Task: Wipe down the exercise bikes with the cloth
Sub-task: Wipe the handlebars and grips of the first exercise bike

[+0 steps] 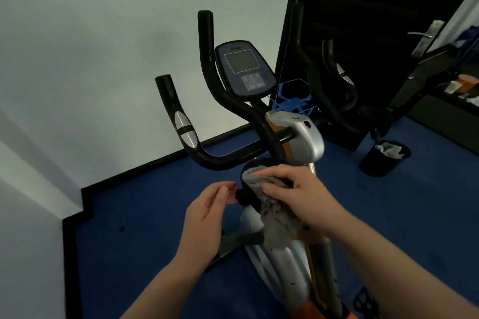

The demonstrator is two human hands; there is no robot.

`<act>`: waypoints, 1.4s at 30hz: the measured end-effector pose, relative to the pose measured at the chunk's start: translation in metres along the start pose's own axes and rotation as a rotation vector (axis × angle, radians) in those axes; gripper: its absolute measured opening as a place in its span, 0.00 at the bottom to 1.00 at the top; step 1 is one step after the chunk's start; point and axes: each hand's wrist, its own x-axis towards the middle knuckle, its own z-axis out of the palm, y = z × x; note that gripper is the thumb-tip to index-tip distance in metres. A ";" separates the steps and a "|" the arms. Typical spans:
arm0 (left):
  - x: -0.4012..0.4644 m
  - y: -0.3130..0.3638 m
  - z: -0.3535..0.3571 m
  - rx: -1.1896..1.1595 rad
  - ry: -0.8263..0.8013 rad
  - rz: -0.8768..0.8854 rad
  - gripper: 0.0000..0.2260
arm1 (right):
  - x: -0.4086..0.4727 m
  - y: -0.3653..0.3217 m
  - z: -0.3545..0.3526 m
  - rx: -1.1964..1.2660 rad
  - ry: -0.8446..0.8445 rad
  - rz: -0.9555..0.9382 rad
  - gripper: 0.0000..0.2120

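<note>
Centrally, a silver-and-orange exercise bike with black foam-wrapped curved handlebars (293, 215) stands on blue carpeted floor (145, 228), its long axis running from 5 o'clock up to 12 o'clock, its dark console screen (245, 68) tilted back. The right hand (298, 194) presses a soft, crumpled grey cloth (274, 217) onto the frame below the handlebars, grip closed on it. At 9 o'clock of the cloth, the left hand (207, 215) hovers, grip open, empty. A black round bin (383, 158) sits at 2 o'clock.

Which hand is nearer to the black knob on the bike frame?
Left. The left hand is open with its fingertips just beside the black knob. The right hand presses the grey cloth on the frame, to the knob's right.
</note>
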 end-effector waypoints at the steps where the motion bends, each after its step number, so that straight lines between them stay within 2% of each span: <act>1: 0.000 0.001 -0.001 0.004 -0.004 0.004 0.12 | 0.003 -0.002 0.003 0.019 0.034 -0.012 0.12; 3: 0.001 0.003 -0.002 0.010 -0.006 0.017 0.12 | 0.002 -0.010 0.021 -0.041 0.138 -0.066 0.12; 5: 0.001 0.005 -0.005 0.011 -0.013 0.030 0.12 | -0.010 -0.010 0.036 -0.112 0.174 -0.119 0.13; 8: 0.001 0.008 -0.012 0.012 -0.032 0.057 0.12 | -0.027 -0.006 0.018 -0.174 0.046 -0.125 0.13; 10: 0.004 0.011 -0.015 0.004 -0.050 0.065 0.12 | -0.025 -0.010 0.008 -0.243 0.028 -0.110 0.13; 15: 0.012 0.023 -0.012 -0.014 -0.125 0.068 0.11 | -0.030 -0.015 0.043 -0.066 0.250 -0.043 0.14; 18: 0.020 0.029 -0.004 0.030 -0.142 0.084 0.10 | -0.040 -0.005 0.027 -0.127 0.306 0.000 0.14; 21: 0.027 0.035 0.011 0.003 -0.125 0.049 0.09 | -0.025 -0.005 0.011 -0.237 0.554 0.019 0.15; 22: 0.030 0.037 0.016 0.019 -0.123 0.047 0.09 | -0.020 -0.007 0.013 -0.277 0.560 0.007 0.15; 24: 0.037 0.039 0.025 0.095 -0.129 0.075 0.10 | -0.017 -0.001 0.019 -0.320 0.444 -0.002 0.14; 27: 0.048 0.042 0.033 0.186 -0.085 0.108 0.10 | -0.026 0.007 -0.004 -0.008 0.310 0.050 0.13; 30: 0.059 0.048 0.042 0.250 0.028 0.134 0.10 | -0.012 0.016 -0.053 0.262 0.483 0.020 0.12; 32: 0.064 0.052 0.050 0.364 0.095 0.183 0.10 | 0.013 0.024 -0.068 0.178 0.527 -0.017 0.12; 36: 0.068 0.055 0.057 0.728 0.160 0.266 0.10 | 0.041 0.047 -0.037 0.031 0.314 -0.132 0.12; 39: 0.066 0.052 0.056 0.796 0.226 0.228 0.09 | 0.035 0.075 -0.031 0.092 0.300 -0.197 0.15; 42: 0.065 0.051 0.055 0.820 0.266 0.161 0.09 | 0.053 0.076 -0.037 0.001 0.285 -0.291 0.14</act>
